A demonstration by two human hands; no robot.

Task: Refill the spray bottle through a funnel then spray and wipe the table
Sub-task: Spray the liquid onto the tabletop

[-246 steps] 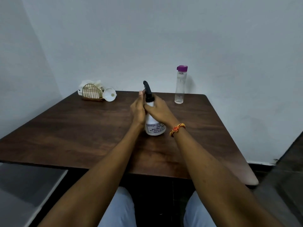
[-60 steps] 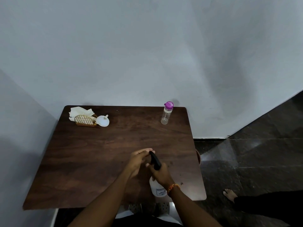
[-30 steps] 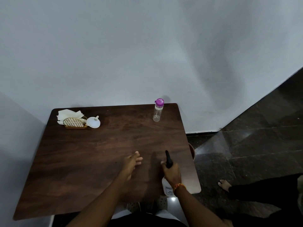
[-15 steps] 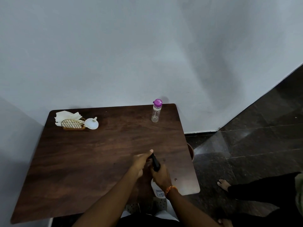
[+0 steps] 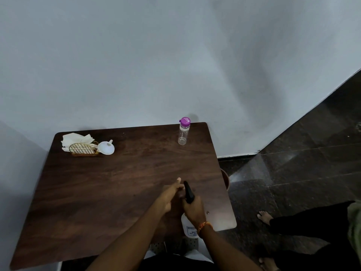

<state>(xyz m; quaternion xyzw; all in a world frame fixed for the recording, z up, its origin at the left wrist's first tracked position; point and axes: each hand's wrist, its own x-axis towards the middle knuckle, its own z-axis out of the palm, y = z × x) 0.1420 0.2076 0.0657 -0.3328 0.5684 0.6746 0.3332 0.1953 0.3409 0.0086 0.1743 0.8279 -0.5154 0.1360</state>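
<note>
Spray bottle [image 5: 188, 228] label – print too blurred to read. Right hand [image 5: 192, 209] grips bottle neck over table [image 5: 97, 192] near edge; left hand [image 5: 169, 193], fingers straight, beside black nozzle – closer than half second ago.

Funnel [image 5: 106, 148] left of water bottle [image 5: 183, 131]
</note>
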